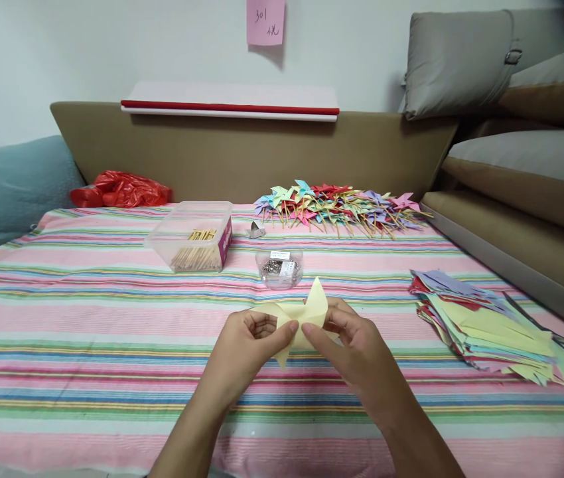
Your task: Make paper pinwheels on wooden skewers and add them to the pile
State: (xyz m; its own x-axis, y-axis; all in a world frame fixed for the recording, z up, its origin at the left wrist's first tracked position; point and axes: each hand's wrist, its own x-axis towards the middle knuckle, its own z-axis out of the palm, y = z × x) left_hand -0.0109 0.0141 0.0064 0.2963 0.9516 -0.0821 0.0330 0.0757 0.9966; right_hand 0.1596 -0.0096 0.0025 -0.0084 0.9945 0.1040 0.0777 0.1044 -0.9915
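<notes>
Both my hands meet over the striped cloth near the front middle, pinching one pale yellow paper pinwheel [312, 311]. My left hand [249, 345] grips its left side, thumb and fingers closed on the folded corners. My right hand [356, 345] holds the right side, its forefinger pressed toward the centre. One pointed blade sticks up above my fingers, another hangs below. A small clear tub of metal pins [279, 267] stands just behind the pinwheel.
A clear box of wooden sticks [193, 239] sits at back left, a heap of finished coloured pinwheels [336, 206] at back centre. A stack of cut coloured paper [495, 332] lies at right. A red plastic bag [120, 189] rests by the sofa back. Grey cushions [461, 60] are at upper right.
</notes>
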